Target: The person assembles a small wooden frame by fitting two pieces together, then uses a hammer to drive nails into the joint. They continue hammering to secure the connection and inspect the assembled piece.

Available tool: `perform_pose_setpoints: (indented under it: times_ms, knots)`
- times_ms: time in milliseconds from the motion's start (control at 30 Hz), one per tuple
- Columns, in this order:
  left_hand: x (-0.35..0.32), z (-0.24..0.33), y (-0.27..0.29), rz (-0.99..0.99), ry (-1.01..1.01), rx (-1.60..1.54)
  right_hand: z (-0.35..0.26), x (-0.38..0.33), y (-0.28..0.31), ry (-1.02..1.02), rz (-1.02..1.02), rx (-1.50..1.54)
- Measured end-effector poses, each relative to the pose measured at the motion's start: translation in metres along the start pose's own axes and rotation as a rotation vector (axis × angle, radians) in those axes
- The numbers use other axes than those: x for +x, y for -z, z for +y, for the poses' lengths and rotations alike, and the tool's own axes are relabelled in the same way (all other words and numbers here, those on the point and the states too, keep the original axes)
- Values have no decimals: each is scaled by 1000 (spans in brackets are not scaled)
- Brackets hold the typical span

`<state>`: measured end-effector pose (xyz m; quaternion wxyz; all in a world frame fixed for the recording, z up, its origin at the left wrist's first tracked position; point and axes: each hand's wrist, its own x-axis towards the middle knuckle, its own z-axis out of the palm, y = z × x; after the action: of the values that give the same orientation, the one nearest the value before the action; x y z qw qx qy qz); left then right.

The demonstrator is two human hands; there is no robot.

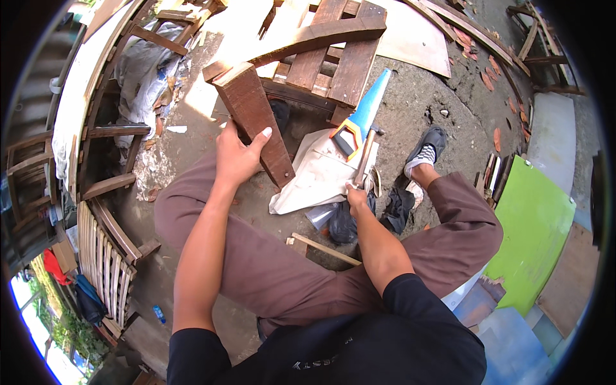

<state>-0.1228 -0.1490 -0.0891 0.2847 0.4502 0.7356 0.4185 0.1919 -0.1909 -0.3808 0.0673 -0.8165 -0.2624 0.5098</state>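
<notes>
My left hand [239, 154] grips a brown wooden board [253, 115], thumb on its face and fingers behind it. This board meets a longer wooden beam [317, 40] that reaches back to the right over a slatted pallet [321, 67]. In my right hand [358, 197] is a hammer [369, 152], held low on its wooden handle with the head pointing away from me. Just left of the hammer head, a handsaw [366, 115] with a blue blade and orange-black handle lies partly on a pale cloth bag [314, 173].
Black plastic bags [344, 221] lie between my legs, near a thin wooden stick [326, 249]. A green panel [536, 224] is at the right. Wooden frames and a slatted piece [106, 269] stand at the left. Dry leaves [487, 80] and planks litter the far right ground.
</notes>
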Motion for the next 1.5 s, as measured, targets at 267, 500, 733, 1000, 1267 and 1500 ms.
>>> perform_pose_setpoints:
  times_ms: [267,500,733,1000,1267,1500]
  knots:
    - [6,-1,5,4,6,63,5,-61,-30,482,89,-336]
    - [6,1,1,28,-13,106,-2,-98,-45,1071,-137,-454]
    - [8,3,-2,-24,5,80,7,-39,-7,528,471,-248]
    - [2,15,-13,-195,140,-171,10,37,74,258,56,-532]
    - [5,9,-25,-324,321,-443,13,65,62,669,-144,-1005]
    - [10,27,-29,-398,252,-246,3,83,52,610,-301,-1290]
